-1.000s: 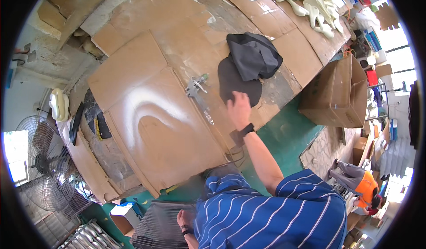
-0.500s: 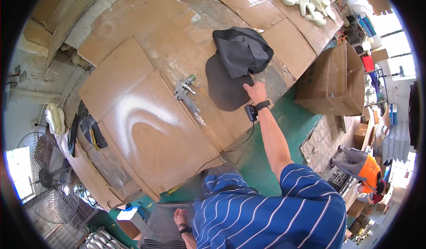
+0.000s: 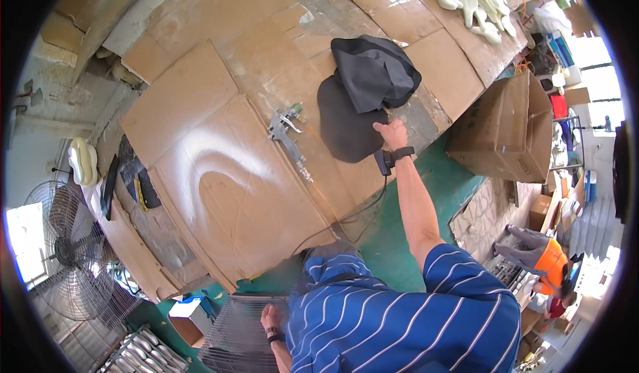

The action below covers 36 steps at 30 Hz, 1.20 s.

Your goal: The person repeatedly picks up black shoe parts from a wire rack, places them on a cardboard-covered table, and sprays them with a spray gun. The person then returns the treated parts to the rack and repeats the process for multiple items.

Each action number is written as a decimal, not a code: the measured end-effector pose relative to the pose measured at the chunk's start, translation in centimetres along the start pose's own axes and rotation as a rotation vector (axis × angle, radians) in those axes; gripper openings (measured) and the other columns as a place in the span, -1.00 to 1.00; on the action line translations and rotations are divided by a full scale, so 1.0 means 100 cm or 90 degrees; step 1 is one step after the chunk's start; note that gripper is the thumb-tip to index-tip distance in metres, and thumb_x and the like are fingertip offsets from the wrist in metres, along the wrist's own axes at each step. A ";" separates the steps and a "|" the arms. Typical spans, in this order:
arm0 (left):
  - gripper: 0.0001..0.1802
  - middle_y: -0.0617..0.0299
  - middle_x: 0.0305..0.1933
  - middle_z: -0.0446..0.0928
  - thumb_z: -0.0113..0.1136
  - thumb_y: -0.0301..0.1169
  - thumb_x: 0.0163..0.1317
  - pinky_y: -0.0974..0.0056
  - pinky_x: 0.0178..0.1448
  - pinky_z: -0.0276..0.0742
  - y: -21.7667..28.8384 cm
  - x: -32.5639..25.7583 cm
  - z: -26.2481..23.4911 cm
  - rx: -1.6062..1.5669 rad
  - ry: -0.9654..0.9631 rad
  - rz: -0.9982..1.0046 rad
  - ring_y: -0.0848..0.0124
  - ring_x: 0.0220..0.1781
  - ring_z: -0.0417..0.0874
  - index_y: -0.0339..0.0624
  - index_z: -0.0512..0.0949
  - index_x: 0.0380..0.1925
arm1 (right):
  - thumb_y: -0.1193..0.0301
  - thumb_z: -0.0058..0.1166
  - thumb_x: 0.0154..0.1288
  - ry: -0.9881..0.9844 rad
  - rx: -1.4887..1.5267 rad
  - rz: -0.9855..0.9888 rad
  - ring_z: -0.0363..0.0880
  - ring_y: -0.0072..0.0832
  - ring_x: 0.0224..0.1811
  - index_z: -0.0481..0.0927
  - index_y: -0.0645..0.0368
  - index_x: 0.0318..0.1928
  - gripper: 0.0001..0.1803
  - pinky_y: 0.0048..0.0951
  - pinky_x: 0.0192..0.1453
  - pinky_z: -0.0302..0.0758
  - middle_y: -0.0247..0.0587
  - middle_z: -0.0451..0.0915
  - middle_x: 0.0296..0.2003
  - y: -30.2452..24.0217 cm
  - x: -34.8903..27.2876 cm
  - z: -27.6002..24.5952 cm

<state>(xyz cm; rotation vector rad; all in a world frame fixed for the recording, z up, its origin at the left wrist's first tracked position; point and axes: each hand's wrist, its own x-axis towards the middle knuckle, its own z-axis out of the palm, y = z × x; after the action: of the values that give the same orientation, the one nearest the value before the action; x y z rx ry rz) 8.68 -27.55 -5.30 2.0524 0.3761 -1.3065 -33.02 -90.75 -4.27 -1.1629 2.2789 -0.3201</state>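
Note:
My right hand (image 3: 393, 135) is at the near edge of a flat, rounded black piece (image 3: 347, 123), its fingers curled in and closed on that edge. Partly over this piece lies a heap of folded black fabric pieces (image 3: 379, 73). Left of them, a metal spray gun (image 3: 287, 140) rests on the cardboard, its nozzle end pointing away. Low in the view, beside my body, my left hand (image 3: 271, 316) is closed at the right end of a stack of wire racks (image 3: 236, 330). What its fingertips touch is partly hidden.
Cardboard sheets (image 3: 166, 103) with a white sprayed arc cover the table. Pale saddle-shaped pieces (image 3: 466, 0) pile up at the far right. A big carton (image 3: 499, 127) stands right of the table, a large fan (image 3: 66, 253) at left. A person in orange (image 3: 551, 263) is at right.
The view has shifted slightly, so the table things appear a little further right. My right hand stays at the black piece's edge, and my left hand stays by the wire racks.

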 end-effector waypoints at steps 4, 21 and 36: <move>-0.39 0.04 -0.02 0.63 0.29 -0.24 0.27 0.09 -0.22 0.67 -0.001 0.002 0.000 -0.001 -0.006 0.006 0.20 -0.10 0.68 -0.22 0.40 0.28 | 0.17 0.39 0.08 0.214 -0.177 -0.193 0.60 -0.03 0.04 0.61 0.25 -0.01 -0.46 -0.09 0.10 0.52 0.05 0.61 -0.06 -0.023 -0.036 0.006; -0.55 0.05 -0.18 0.69 0.24 -0.36 0.32 0.22 -0.16 0.70 0.007 0.001 0.009 -0.029 0.028 0.021 0.28 -0.24 0.73 -0.42 0.52 0.13 | 0.39 0.45 -0.18 -0.039 -0.274 -0.639 0.51 -0.15 -0.06 0.44 0.21 -0.19 -0.48 -0.20 -0.10 0.57 -0.07 0.43 -0.18 -0.033 -0.101 0.031; -0.50 0.05 -0.16 0.70 0.28 -0.30 0.28 0.23 -0.12 0.69 0.020 -0.008 0.015 0.018 0.030 0.027 0.31 -0.22 0.73 -0.41 0.53 0.13 | 0.55 0.22 -0.04 0.070 -0.345 -0.678 0.49 -0.21 -0.15 0.41 0.22 -0.24 -0.68 -0.28 -0.15 0.56 -0.07 0.40 -0.24 -0.027 -0.104 0.050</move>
<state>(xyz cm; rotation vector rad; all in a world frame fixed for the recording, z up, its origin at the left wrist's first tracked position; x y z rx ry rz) 8.37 -29.96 -4.23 2.1056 0.3352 -1.2469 -23.49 -83.80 -3.33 -2.6379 1.6447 -0.1363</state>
